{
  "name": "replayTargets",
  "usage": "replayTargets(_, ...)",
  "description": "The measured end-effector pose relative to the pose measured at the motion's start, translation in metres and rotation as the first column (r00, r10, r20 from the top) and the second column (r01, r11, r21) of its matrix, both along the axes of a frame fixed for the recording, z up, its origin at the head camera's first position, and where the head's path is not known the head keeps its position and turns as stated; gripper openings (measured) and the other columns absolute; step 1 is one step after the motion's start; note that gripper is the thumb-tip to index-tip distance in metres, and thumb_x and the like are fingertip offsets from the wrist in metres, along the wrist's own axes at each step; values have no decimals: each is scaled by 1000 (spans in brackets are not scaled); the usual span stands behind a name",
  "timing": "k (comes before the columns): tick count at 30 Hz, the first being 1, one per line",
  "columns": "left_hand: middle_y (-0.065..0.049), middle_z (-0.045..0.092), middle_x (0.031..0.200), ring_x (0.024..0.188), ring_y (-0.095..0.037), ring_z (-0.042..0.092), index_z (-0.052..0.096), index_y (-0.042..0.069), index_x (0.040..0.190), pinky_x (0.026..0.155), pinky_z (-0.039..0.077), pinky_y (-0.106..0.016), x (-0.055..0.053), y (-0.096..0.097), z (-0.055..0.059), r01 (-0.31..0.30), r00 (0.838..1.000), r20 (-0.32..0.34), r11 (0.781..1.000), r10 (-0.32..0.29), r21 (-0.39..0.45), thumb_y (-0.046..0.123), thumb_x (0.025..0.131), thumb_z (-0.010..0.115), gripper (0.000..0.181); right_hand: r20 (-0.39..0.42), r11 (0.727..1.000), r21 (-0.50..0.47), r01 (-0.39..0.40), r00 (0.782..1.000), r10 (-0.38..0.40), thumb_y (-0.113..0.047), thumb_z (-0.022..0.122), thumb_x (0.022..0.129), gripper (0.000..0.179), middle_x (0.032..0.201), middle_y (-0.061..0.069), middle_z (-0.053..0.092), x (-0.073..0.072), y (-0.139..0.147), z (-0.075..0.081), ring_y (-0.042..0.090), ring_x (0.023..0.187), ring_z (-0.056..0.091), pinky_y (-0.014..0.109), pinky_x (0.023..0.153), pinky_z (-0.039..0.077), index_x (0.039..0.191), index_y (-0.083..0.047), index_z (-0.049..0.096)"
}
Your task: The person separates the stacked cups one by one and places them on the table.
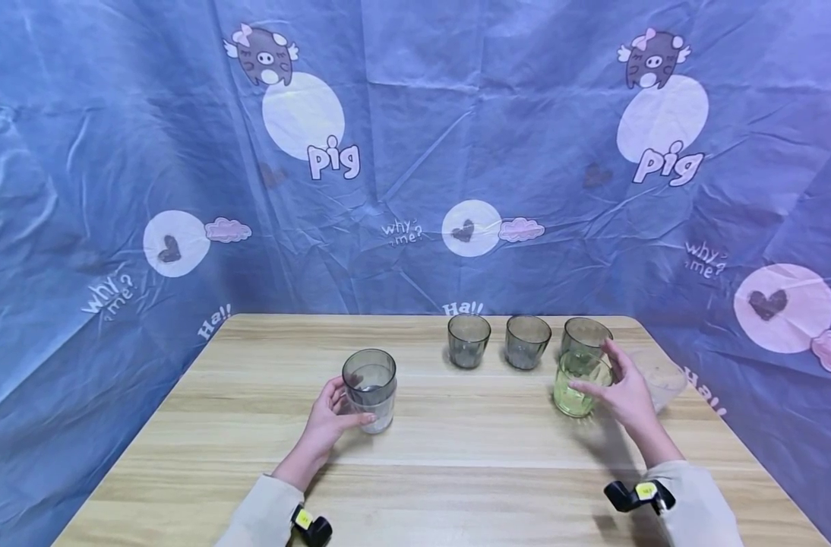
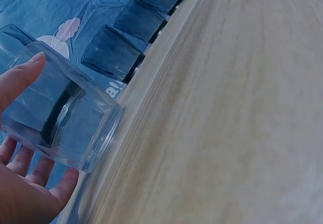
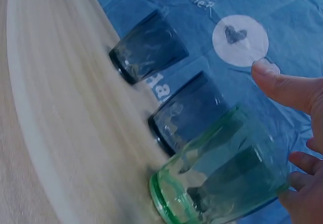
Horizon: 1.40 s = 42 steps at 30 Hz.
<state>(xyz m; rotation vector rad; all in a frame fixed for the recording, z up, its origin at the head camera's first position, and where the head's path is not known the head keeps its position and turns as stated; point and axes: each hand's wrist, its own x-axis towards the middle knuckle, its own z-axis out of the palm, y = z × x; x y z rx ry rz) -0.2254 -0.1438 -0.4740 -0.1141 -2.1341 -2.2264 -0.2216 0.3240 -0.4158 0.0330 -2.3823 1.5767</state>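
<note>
On the left of the table my left hand [image 1: 328, 422] holds a clear glass [image 1: 380, 416], thumb on one side and fingers on the other. A grey glass [image 1: 369, 371] is nested in it; its dark base [image 2: 58, 115] shows through the clear wall. At the right, my right hand [image 1: 624, 391] is spread beside a green glass [image 1: 573, 395]. In the right wrist view its thumb [image 3: 282, 85] stands away from the green glass, while the other fingers are right at the rim. Behind the green glass stands a grey glass [image 1: 586, 332].
Two more grey glasses, one [image 1: 469, 342] left of the other [image 1: 527, 342], stand upright near the table's back edge. Another clear glass [image 1: 667, 384] is to the right of my right hand, partly hidden by it. A blue printed cloth [image 1: 415, 273] hangs behind the wooden table [image 1: 456, 486].
</note>
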Motion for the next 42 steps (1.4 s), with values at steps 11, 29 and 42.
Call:
replayTargets(11,-24,51,141,129,-38,47,41,-4,140,114,29,-56,1,2,4,-4,1000,30,1000,4,4,-10,66,81,84,-125,1000,15,26,992,-24,1,83,75,100,156,30,27,-5,-20,16,41,146,17,13,115,14,154,6,21)
replayTargets(29,-23,51,142,130,-38,46,41,-3,140,115,27,-56,1,2,5,-8,999,41,1000,8,-8,-9,66,82,84,-116,979,-103,-177,979,165,3,85,71,99,155,23,34,-17,-111,9,36,146,24,31,119,19,152,4,28)
replayTargets(42,-24,51,141,129,-39,46,41,-3,140,114,27,-57,1,2,4,-8,999,33,1000,8,-6,-10,66,81,85,-108,880,-277,-385,923,370,12,79,71,93,152,31,33,-21,-176,-16,43,142,29,40,118,23,149,12,27)
